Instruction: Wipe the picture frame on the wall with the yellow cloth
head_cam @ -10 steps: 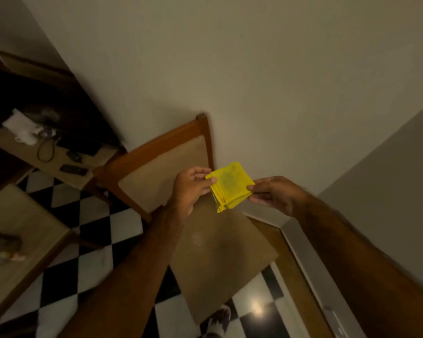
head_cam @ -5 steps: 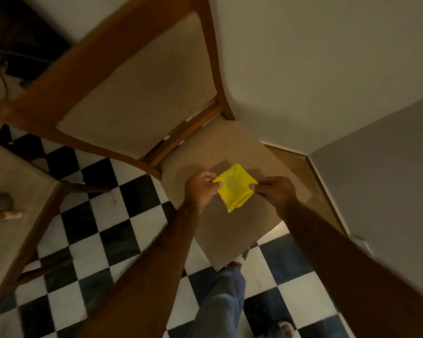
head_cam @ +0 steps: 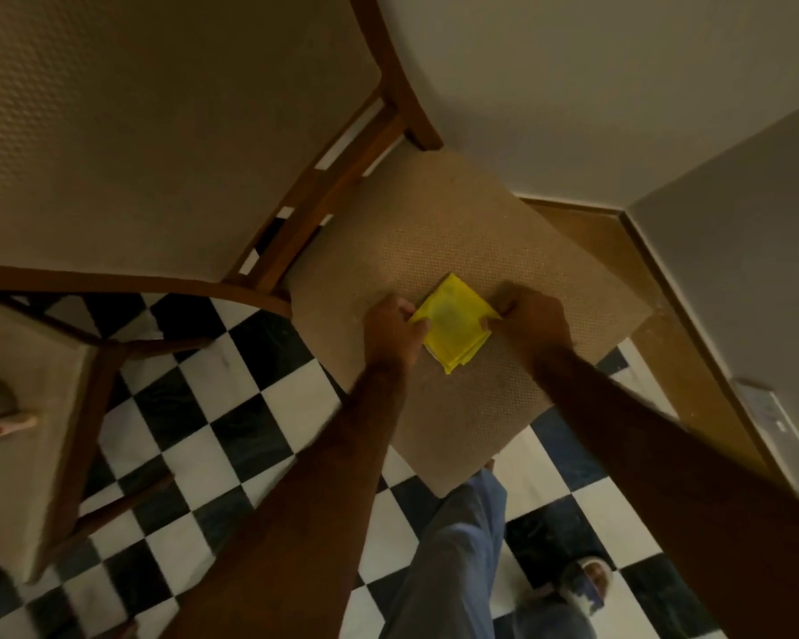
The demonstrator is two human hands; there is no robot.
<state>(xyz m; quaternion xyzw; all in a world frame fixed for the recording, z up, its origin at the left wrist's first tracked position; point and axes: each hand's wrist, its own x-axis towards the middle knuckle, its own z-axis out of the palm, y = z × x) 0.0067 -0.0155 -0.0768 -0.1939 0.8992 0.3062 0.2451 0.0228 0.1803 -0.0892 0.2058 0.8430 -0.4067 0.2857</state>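
**Yellow cloth held flat over the chair seat by both hands**

Denim-blue fabric covers the person's leg (head_cam: 457,546) at the bottom of the view, with a foot in a pale sandal (head_cam: 586,585) beside it on the black-and-white checkered floor (head_cam: 231,435). Two bare forearms reach forward from the lower edge toward the middle of the picture.

Both hands meet on the yellow cloth (head_cam: 453,327), which is folded into a small square several layers thick. The left hand (head_cam: 395,327) pinches the cloth's left corner between thumb and fingers; the right hand (head_cam: 529,322) is closed on its right corner. The cloth lies low over the beige woven seat of a wooden chair (head_cam: 434,232), roughly at the seat's centre; whether it rests on the fabric or hangs just above it cannot be told.

Beyond the hands, the chair's padded backrest (head_cam: 158,131) fills the upper left, framed in brown wood, with slats joining it to the seat. At the left edge stands a second upholstered seat (head_cam: 33,362) with a blurred object lying on it.

Farther off, the chair sits in a corner where two pale walls (head_cam: 596,85) meet, with a brown strip of floor and a skirting board (head_cam: 693,315) running along the right wall, and a small white wall plate (head_cam: 766,408) low on it.
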